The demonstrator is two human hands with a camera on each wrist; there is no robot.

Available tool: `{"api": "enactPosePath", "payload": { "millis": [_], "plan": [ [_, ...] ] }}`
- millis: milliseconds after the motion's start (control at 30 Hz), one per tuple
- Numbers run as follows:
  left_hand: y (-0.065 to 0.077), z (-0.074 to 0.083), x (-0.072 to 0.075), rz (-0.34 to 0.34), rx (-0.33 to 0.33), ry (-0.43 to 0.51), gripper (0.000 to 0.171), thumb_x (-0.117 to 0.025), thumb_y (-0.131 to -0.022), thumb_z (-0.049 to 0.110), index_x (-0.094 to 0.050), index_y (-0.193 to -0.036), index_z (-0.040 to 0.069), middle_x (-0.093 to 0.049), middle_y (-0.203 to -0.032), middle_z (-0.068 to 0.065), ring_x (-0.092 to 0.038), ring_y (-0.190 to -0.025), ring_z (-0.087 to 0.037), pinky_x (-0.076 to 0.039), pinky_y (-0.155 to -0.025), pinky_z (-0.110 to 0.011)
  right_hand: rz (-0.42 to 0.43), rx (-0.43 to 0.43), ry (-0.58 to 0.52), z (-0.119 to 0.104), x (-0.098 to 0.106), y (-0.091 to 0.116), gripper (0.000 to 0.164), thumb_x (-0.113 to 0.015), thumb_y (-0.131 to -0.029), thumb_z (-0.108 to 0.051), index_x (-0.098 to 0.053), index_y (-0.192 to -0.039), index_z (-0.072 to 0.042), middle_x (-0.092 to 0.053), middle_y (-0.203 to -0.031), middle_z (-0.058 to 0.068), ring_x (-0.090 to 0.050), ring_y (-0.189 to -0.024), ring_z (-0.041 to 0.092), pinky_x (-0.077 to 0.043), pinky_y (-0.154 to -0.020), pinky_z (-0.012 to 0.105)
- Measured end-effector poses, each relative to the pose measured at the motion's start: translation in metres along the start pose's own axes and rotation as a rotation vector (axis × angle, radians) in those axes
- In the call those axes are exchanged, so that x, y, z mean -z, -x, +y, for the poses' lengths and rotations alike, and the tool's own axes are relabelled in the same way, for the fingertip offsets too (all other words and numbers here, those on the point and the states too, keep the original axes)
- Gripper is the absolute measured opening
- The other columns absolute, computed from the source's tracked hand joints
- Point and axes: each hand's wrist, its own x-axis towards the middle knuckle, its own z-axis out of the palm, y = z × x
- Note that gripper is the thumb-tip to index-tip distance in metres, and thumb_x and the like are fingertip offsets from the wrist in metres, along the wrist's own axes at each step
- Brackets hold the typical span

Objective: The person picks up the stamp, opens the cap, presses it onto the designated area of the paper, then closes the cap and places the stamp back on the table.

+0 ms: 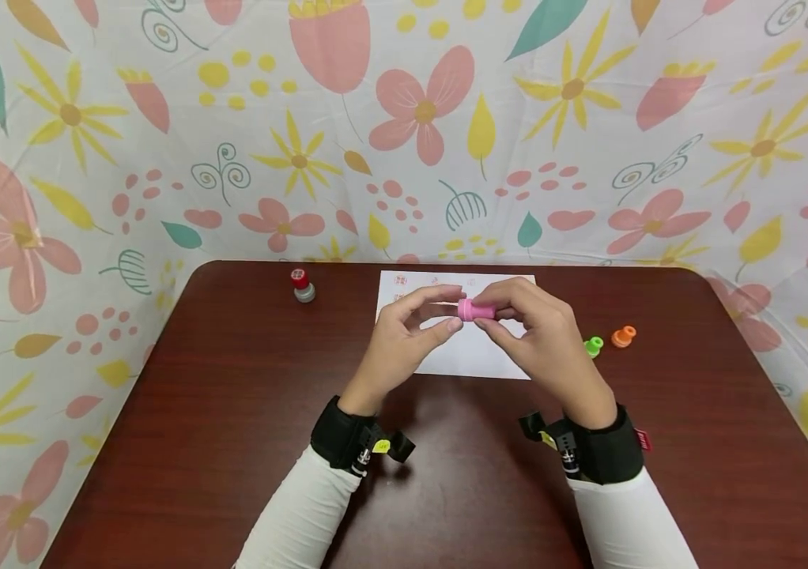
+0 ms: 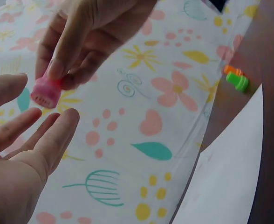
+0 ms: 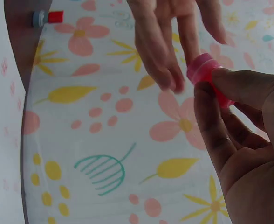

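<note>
My right hand (image 1: 542, 336) pinches a small pink stamp (image 1: 477, 310) between thumb and fingers above the white paper (image 1: 471, 357). In the left wrist view the stamp's round end, with raised marks on it, faces down toward my left hand (image 2: 32, 149). That left hand has its fingers and thumb spread around the stamp's end without gripping it. The right wrist view shows the pink stamp (image 3: 210, 79) held at its narrower part, with the left fingertips right beside its wide end. Small red prints (image 1: 401, 280) run along the far edge of the paper.
A red and grey stamp (image 1: 302, 286) stands at the back left of the dark brown table (image 1: 247, 371). To the right of the paper are a green stamp (image 1: 594, 346) and an orange stamp (image 1: 623, 337). A flowered cloth (image 1: 262, 118) hangs behind the table.
</note>
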Motion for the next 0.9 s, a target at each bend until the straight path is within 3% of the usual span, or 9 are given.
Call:
{"api": "enactPosePath", "payload": {
  "millis": [333, 667, 900],
  "plan": [
    [0.002, -0.003, -0.005, 0.057, 0.017, 0.066, 0.031, -0.073, -0.09, -0.009, -0.07, -0.121, -0.01, -0.07, -0.117, -0.028, -0.07, -0.106, -0.019, -0.061, -0.092, -0.033, -0.023, 0.005, -0.03, -0.001, -0.01, 0.002, 0.03, -0.085, -0.079, 0.004, -0.074, -0.104, -0.008, -0.072, -0.103, 0.001, -0.067, -0.095, 0.011, -0.055, -0.088, 0.013],
    [0.002, -0.005, 0.001, 0.057, -0.039, -0.024, 0.026, -0.075, -0.088, -0.009, -0.074, -0.113, -0.01, -0.072, -0.11, -0.027, -0.071, -0.103, -0.015, -0.061, -0.09, -0.032, -0.054, 0.016, -0.03, -0.002, -0.01, 0.003, 0.028, -0.084, -0.08, 0.003, -0.074, -0.104, -0.009, -0.072, -0.104, 0.002, -0.067, -0.095, 0.01, -0.055, -0.086, 0.013],
    [0.002, 0.0, 0.005, 0.058, -0.045, -0.04, 0.027, -0.076, -0.087, -0.01, -0.074, -0.114, -0.01, -0.072, -0.111, -0.026, -0.071, -0.103, -0.017, -0.062, -0.089, -0.038, -0.054, 0.019, -0.026, -0.003, -0.01, 0.002, 0.029, -0.084, -0.081, 0.003, -0.074, -0.106, -0.008, -0.072, -0.106, 0.002, -0.067, -0.095, 0.011, -0.055, -0.086, 0.014]
  ]
}}
